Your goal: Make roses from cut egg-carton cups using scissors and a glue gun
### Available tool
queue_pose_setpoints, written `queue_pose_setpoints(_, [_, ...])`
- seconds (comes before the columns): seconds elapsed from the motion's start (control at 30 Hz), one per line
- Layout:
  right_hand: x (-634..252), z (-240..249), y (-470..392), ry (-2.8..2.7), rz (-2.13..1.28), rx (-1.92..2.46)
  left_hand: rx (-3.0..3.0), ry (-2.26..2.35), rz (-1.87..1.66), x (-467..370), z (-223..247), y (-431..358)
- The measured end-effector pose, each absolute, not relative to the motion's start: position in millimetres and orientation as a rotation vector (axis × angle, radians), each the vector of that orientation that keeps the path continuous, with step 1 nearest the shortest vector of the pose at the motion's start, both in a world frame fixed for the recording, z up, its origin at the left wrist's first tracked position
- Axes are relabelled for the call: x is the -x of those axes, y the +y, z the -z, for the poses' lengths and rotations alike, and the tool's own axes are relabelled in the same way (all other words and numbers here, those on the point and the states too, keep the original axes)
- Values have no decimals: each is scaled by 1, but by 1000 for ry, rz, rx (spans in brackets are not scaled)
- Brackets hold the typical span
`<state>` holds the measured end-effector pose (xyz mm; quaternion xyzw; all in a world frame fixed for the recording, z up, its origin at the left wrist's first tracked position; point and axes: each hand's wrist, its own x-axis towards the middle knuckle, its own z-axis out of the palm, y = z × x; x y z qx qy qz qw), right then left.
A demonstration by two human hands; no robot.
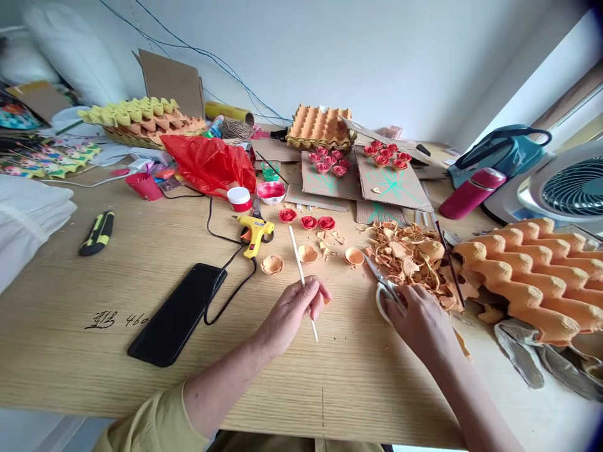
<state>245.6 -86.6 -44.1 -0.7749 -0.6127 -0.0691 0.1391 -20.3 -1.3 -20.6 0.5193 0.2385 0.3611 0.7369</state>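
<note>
A thin white stick (297, 255) is pinched between the thumb and fingers of my left hand (296, 307), its upper end pointing away from me. My right hand (419, 314) has its fingers on white-handled scissors (385, 292), whose blades point up and left over the table. Beyond my hands are three orange carton cups, one at the left (272, 264), one in the middle (308, 253) and one at the right (354, 257). Behind them lie red paper roses (308, 222). Torn orange carton scraps (405, 254) are heaped past my right hand.
A yellow glue gun (255, 233), its black cord and a phone (176, 314) lie at the left. Orange egg trays (532, 270), gloves (521, 351) and a pink bottle (472, 193) are at the right. Cardboard sheets (396, 182) with red roses stand behind.
</note>
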Motion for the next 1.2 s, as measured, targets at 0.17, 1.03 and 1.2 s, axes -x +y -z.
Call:
queue_pose_setpoints(0.17, [-244,40,-83,-1780,295,2214,-1172,499,-732,21,17,-5])
queue_pose_setpoints(1.03, [-187,-1,-21,-743,-1169,943,-973,413,-471,17,16,-16])
queue_pose_setpoints(1.2, [-188,2,-21,-729,-1161,946,-1020,485,-398,14,12,-19])
